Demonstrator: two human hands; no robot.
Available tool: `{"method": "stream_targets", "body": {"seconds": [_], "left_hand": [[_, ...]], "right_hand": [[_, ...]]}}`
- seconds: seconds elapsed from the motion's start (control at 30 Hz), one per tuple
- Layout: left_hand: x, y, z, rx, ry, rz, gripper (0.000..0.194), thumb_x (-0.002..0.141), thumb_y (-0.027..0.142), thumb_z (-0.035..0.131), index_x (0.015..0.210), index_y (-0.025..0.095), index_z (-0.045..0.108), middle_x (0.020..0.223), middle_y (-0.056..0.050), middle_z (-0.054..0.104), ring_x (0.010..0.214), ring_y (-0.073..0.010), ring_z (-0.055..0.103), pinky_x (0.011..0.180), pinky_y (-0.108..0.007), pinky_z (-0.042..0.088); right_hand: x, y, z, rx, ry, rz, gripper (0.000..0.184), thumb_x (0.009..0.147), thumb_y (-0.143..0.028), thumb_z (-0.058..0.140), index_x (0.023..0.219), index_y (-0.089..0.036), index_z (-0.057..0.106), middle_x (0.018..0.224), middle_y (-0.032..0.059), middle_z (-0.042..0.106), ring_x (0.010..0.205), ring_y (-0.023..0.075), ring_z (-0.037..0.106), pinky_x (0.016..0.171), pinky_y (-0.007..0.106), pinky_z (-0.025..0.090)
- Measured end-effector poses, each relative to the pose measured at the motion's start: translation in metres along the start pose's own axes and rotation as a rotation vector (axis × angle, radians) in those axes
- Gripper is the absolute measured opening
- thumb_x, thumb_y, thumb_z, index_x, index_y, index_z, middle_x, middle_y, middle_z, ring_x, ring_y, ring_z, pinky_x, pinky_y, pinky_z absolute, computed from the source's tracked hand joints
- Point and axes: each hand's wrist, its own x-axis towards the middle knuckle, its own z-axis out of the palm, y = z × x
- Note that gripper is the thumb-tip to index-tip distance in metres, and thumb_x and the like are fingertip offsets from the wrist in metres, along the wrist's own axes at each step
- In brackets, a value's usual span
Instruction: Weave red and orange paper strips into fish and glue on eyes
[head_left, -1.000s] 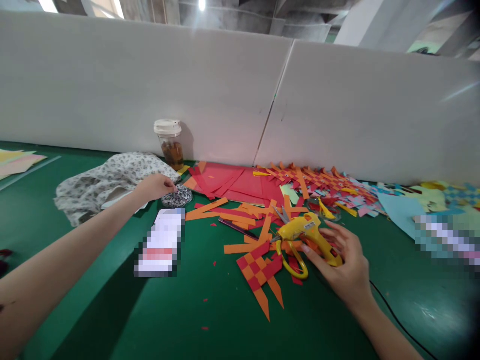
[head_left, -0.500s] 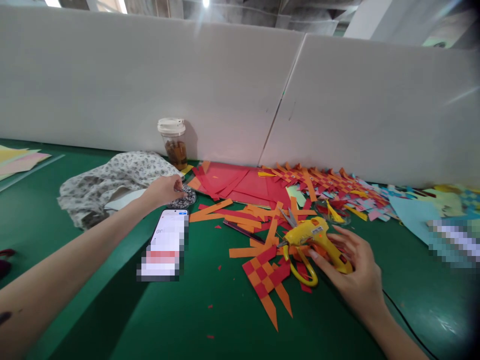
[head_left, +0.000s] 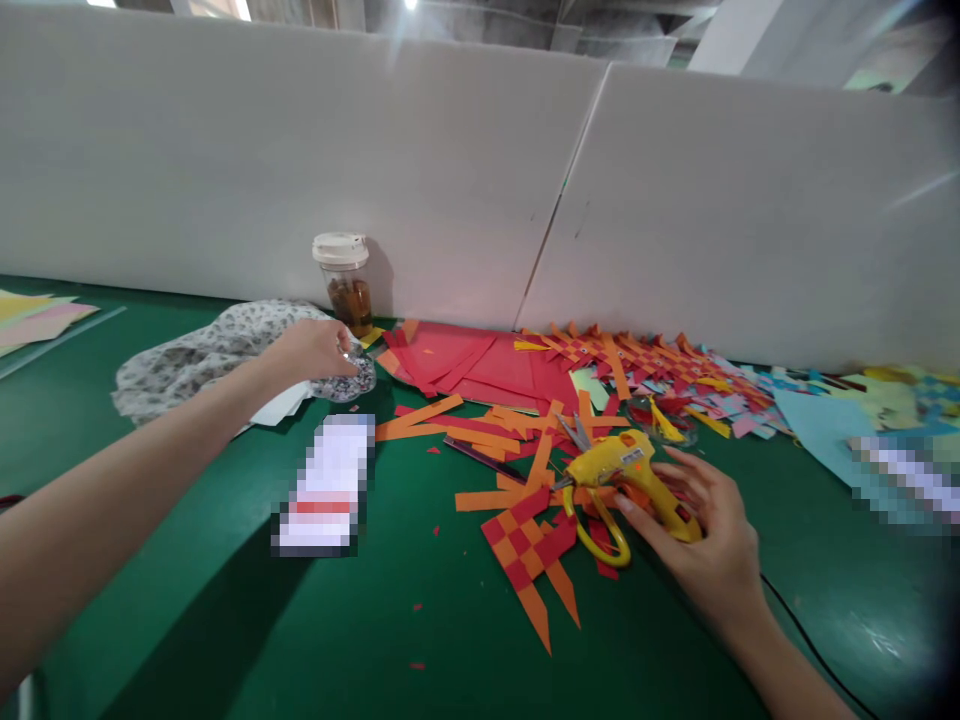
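My left hand (head_left: 309, 350) reaches across to the back left, its fingers pinched at the rim of a clear dish (head_left: 351, 385) filled with small black-and-white pieces. White paper (head_left: 281, 405) lies beside the dish, under my wrist. At the right, my right hand (head_left: 709, 525) curls around the handle of a yellow hot glue gun (head_left: 619, 465), thumb on the near side. The gun's nozzle points left over yellow-handled scissors (head_left: 611, 550). A woven red-and-orange paper fish (head_left: 525, 545) lies just below the nozzle.
A phone (head_left: 330, 480) lies on the green table near my left forearm. Behind are patterned cloth (head_left: 202, 345), a lidded drink cup (head_left: 345, 285), red sheets (head_left: 480, 362) and piled woven paper pieces (head_left: 637, 355). Orange strips (head_left: 420, 418) are scattered mid-table. A black cord (head_left: 814, 650) runs to the right.
My left hand has moved slightly left and up with the clear dish, and more of the white paper shows. My right hand and the glue gun stay about where they were.
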Motion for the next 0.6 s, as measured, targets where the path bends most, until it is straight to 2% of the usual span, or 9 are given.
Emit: {"method": "stream_targets", "body": {"seconds": [0.1, 0.2, 0.3, 0.43, 0.6], "left_hand": [[-0.006, 0.006, -0.016, 0.012, -0.003, -0.012, 0.025, 0.058, 0.033, 0.062, 0.076, 0.018, 0.054, 0.069, -0.001, 0.065, 0.063, -0.0174, 0.054, 0.057, -0.025, 0.034], [-0.019, 0.027, -0.020, -0.018, -0.023, 0.059, 0.028, 0.060, 0.036, 0.061, 0.082, 0.020, 0.055, 0.074, 0.000, 0.066, 0.066, -0.0171, 0.057, 0.057, -0.025, 0.036], [-0.037, 0.061, -0.009, -0.074, -0.064, 0.246, 0.031, 0.058, 0.034, 0.062, 0.085, 0.019, 0.055, 0.078, -0.004, 0.067, 0.069, -0.0198, 0.059, 0.056, -0.026, 0.037], [-0.058, 0.096, 0.015, -0.126, -0.221, 0.457, 0.025, 0.058, 0.025, 0.059, 0.082, 0.020, 0.056, 0.079, -0.005, 0.066, 0.070, -0.0197, 0.060, 0.052, -0.025, 0.036], [-0.064, 0.102, 0.030, -0.067, -0.307, 0.554, 0.026, 0.059, 0.015, 0.056, 0.084, 0.023, 0.056, 0.079, -0.002, 0.065, 0.070, -0.0188, 0.058, 0.046, -0.025, 0.030]], "right_hand": [[0.000, -0.001, -0.001, -0.019, 0.004, 0.005, 0.066, 0.064, -0.043, 0.069, 0.121, -0.023, 0.042, 0.101, 0.0095, 0.060, 0.095, 0.0281, 0.059, 0.081, 0.044, 0.048], [0.000, -0.003, -0.001, -0.018, 0.005, 0.002, 0.066, 0.064, -0.044, 0.069, 0.120, -0.024, 0.042, 0.101, 0.0095, 0.060, 0.095, 0.0284, 0.059, 0.081, 0.045, 0.048], [-0.001, -0.002, -0.001, -0.021, 0.010, 0.004, 0.065, 0.064, -0.045, 0.068, 0.120, -0.024, 0.042, 0.100, 0.0090, 0.060, 0.095, 0.0280, 0.059, 0.080, 0.044, 0.048], [-0.001, -0.001, -0.001, -0.044, 0.000, -0.003, 0.065, 0.064, -0.045, 0.068, 0.120, -0.024, 0.041, 0.101, 0.0088, 0.060, 0.095, 0.0276, 0.059, 0.080, 0.042, 0.048], [0.000, -0.003, -0.001, -0.030, 0.003, 0.016, 0.064, 0.064, -0.046, 0.067, 0.119, -0.025, 0.042, 0.100, 0.0089, 0.060, 0.094, 0.0283, 0.059, 0.080, 0.044, 0.047]]}}
